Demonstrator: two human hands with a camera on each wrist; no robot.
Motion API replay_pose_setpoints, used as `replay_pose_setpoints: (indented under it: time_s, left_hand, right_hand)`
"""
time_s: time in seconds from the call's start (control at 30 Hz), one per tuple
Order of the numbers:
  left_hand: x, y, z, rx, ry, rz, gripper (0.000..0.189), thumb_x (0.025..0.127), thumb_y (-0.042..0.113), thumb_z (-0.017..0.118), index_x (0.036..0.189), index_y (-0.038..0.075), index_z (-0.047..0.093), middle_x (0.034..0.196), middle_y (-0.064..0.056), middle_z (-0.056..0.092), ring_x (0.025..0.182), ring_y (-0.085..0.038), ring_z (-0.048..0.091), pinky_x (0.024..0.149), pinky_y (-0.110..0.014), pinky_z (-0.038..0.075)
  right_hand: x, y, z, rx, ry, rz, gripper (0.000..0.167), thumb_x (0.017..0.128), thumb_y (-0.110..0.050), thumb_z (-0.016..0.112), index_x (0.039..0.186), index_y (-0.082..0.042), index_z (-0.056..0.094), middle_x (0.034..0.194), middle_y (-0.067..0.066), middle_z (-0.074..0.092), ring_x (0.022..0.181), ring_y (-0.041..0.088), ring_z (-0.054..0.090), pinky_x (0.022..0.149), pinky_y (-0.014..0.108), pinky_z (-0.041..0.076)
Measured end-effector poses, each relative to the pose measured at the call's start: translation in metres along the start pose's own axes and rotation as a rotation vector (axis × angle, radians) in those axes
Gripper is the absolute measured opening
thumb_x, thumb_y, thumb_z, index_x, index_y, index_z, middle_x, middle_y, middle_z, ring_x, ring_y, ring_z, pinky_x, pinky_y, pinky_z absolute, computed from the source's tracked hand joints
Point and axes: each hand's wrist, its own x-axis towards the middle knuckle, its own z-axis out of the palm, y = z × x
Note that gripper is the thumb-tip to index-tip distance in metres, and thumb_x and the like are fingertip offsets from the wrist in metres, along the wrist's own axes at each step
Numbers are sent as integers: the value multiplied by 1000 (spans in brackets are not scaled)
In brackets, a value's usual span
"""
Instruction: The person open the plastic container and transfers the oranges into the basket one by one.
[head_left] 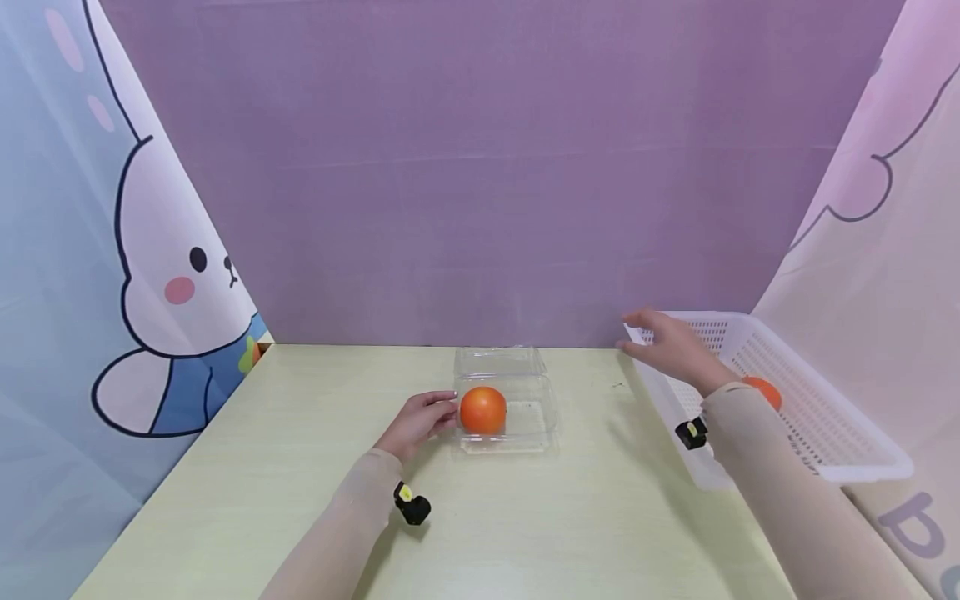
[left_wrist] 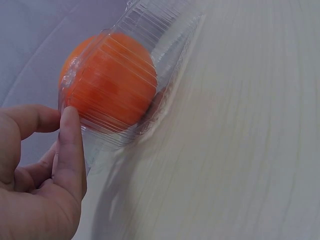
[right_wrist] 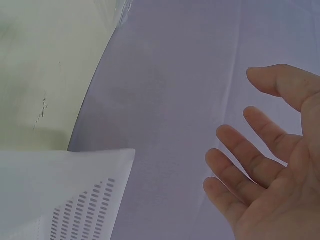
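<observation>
A clear plastic clamshell box (head_left: 531, 417) stands on the table with its lid (head_left: 500, 361) folded back. One orange (head_left: 483, 410) sits in the left part of its base. At the box's left edge, my left hand (head_left: 422, 423) pinches the rim between thumb and fingertips; in the left wrist view the orange (left_wrist: 110, 82) shows through the ribbed wall close to the fingers. Over the left side of a white basket (head_left: 817, 400) is my right hand (head_left: 675, 346). Its fingers (right_wrist: 245, 145) are spread and relaxed, holding nothing. Another orange (head_left: 765, 390) lies in the basket, partly hidden by the right forearm.
The perforated basket stands at the table's right edge. A purple cloth (head_left: 480, 183) hangs behind the pale wooden table (head_left: 285, 467). Printed cloths hang on both sides, a cartoon rabbit (head_left: 172, 275) on the left one.
</observation>
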Motion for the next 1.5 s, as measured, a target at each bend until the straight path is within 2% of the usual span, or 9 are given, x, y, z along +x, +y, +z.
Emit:
replay_pose_setpoints:
  time_s: [0.4, 0.87, 1.2, 1.5]
  left_hand:
    - [1, -1, 1, -15, 10, 5, 37, 98, 7, 63, 132, -6, 58, 105, -14, 66, 86, -14, 64, 82, -25, 58]
    - [2, 0, 2, -8, 2, 11, 38, 98, 9, 64, 133, -5, 58, 108, -15, 65, 88, -16, 65, 86, -29, 57]
    - [2, 0, 1, -3, 9, -15, 36, 99, 10, 64, 132, -3, 59, 107, -14, 66, 89, -16, 65, 84, -26, 58]
    - [1, 2, 1, -1, 12, -20, 36, 99, 10, 64, 133, -2, 59, 109, -14, 66, 90, -16, 65, 86, -27, 57]
  right_hand:
    - [6, -7, 13, -11, 16, -48, 54, 98, -26, 66, 140, 4, 51, 141, 26, 52, 129, 46, 46, 106, 62, 38]
    - [13, -16, 35, 61, -18, -70, 54, 97, -26, 67, 141, 2, 51, 142, 24, 52, 130, 43, 47, 106, 60, 39]
    - [15, -22, 53, 142, -32, -80, 55, 97, -26, 68, 141, 1, 51, 144, 22, 51, 133, 42, 45, 109, 59, 37]
    - [18, -26, 62, 132, -32, -108, 54, 96, -25, 69, 141, 1, 52, 141, 21, 54, 132, 42, 46, 108, 59, 37]
